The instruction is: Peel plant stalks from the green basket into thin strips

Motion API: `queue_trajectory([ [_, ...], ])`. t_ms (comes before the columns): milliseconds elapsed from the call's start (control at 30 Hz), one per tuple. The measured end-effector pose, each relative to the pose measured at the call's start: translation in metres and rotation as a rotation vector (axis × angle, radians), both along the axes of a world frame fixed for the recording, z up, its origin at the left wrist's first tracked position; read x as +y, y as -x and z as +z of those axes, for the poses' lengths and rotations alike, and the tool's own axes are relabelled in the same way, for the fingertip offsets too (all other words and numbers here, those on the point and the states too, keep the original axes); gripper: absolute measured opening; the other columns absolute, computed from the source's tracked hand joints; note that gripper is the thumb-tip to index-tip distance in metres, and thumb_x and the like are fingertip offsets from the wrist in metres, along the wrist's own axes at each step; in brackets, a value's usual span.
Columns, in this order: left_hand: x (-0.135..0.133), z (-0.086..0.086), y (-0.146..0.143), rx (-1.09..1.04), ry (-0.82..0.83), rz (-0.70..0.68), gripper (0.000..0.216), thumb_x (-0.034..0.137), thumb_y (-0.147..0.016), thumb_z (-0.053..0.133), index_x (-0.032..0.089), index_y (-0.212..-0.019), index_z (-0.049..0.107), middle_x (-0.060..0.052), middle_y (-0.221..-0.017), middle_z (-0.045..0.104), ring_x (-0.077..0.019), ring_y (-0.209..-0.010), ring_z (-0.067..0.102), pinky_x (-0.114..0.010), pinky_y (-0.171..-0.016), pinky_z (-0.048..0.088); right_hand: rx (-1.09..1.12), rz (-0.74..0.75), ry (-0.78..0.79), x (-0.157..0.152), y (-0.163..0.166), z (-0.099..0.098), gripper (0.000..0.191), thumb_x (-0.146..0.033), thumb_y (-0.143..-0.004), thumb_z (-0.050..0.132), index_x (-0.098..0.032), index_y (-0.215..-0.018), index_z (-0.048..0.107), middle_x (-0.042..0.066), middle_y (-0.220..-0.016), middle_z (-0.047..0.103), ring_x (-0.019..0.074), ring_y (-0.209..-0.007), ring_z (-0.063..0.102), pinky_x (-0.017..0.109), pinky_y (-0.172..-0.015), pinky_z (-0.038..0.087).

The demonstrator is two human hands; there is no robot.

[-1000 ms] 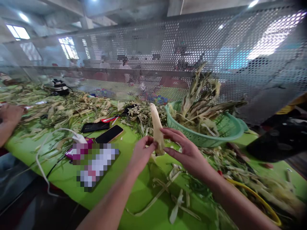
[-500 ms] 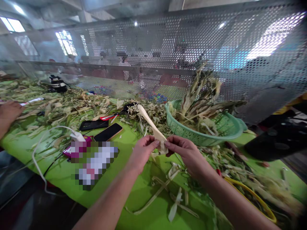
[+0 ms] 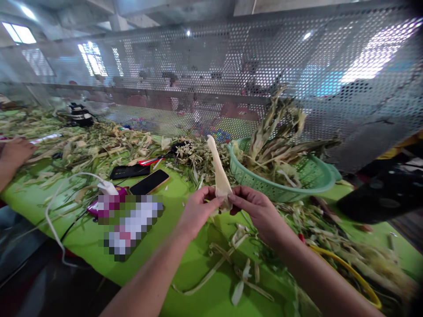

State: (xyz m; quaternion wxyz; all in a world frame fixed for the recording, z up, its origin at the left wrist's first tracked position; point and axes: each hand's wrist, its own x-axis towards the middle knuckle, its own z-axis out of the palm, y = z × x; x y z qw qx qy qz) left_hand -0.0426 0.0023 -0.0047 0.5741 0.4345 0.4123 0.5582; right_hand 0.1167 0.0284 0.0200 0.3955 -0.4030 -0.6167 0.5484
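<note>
Now, far-left side: a co-worker's bare hand [image 3: 16,154] lies at the edge of the view; what it holds cannot be told.
Left heap: a loose spread of dry, green-and-tan leafy husks [image 3: 115,136] covers much of the far side of the bright green flat worktop [image 3: 198,304], apparently unsorted.
Phone: a flat, dark-screened rectangular phone [image 3: 150,182] lies nearby, beside a purple plastic power strip [image 3: 119,195].
Left hand: the person's bare left hand [image 3: 196,211] has thumb and fingers pinched on the lower end of the piece.
Husk piece: one smooth cream tapering husk piece [image 3: 218,165] stands raised above the worktop between both hands, narrow tip up; it is already separate from any bundle and not yet set down, so handling looks midway.
Loose scraps: pale, thin curled strips [image 3: 238,293] lie on the worktop below, probably discarded.
Right hand: the bare right hand [image 3: 257,204] pinches the same lower end, its fingers together.
Right basket: a pale green perforated plastic basket [image 3: 257,181] holds a tall, dry leafy bundle [image 3: 264,134], seemingly left to handle.
</note>
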Motion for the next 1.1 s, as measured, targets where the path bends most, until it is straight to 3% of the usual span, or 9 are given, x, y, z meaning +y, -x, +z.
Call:
queue_trajectory([
  [200, 0.0, 0.0, 0.002, 0.246, -0.077, 0.024, 0.021, 0.034, -0.078, 0.064, 0.015, -0.087, 0.063, -0.002, -0.081, 0.065, -0.0124, -0.07, 0.057, -0.023, -0.065, 0.043, -0.003, 0.041, -0.056, 0.0, 0.001, -0.001, 0.027, -0.041, -0.074, 0.072, -0.016, -0.079, 0.064, 0.001, -0.07, 0.06, 0.0136, -0.065, 0.055, 0.026, -0.06, 0.046],
  [500, -0.003, 0.001, 0.001, 0.247, -0.062, 0.021, 0.023, 0.039, -0.08, 0.063, 0.016, -0.085, 0.061, -0.002, -0.08, 0.064, -0.0132, -0.07, 0.057, -0.023, -0.064, 0.043, -0.089, 0.024, -0.088, 0.001, 0.001, -0.003, 0.027, -0.043, -0.074, 0.071, -0.017, -0.076, 0.064, 0.0, -0.066, 0.06, 0.0133, -0.061, 0.053, 0.026, -0.057, 0.043],
  [733, -0.003, 0.0, 0.002, 0.227, -0.125, -0.009, 0.021, 0.036, -0.083, 0.06, 0.016, -0.089, 0.061, -0.003, -0.082, 0.064, -0.0148, -0.074, 0.059, -0.025, -0.069, 0.045, -0.232, 0.025, -0.226, 0.001, -0.002, -0.006, 0.022, -0.039, -0.081, 0.062, -0.018, -0.077, 0.062, -0.001, -0.065, 0.059, 0.0142, -0.062, 0.053, 0.025, -0.059, 0.041],
  [967, -0.007, 0.002, -0.001, 0.414, -0.195, 0.041, 0.019, 0.034, -0.087, 0.054, 0.017, -0.089, 0.061, -0.005, -0.088, 0.064, -0.0168, -0.081, 0.057, -0.027, -0.074, 0.043, -0.535, -0.04, -0.339, -0.003, -0.002, -0.004, 0.016, -0.035, -0.084, 0.053, -0.021, -0.079, 0.059, -0.001, -0.067, 0.064, 0.016, -0.062, 0.058, 0.025, -0.059, 0.041],
  [1100, -0.012, 0.003, -0.005, 0.451, -0.231, 0.013, 0.02, 0.036, -0.085, 0.057, 0.018, -0.092, 0.063, -0.005, -0.092, 0.062, -0.018, -0.088, 0.055, -0.027, -0.078, 0.042, -0.58, -0.086, -0.348, 0.006, -0.003, -0.011, 0.012, -0.031, -0.081, 0.051, -0.022, -0.075, 0.056, -0.001, -0.065, 0.063, 0.0161, -0.06, 0.057, 0.025, -0.057, 0.039],
])
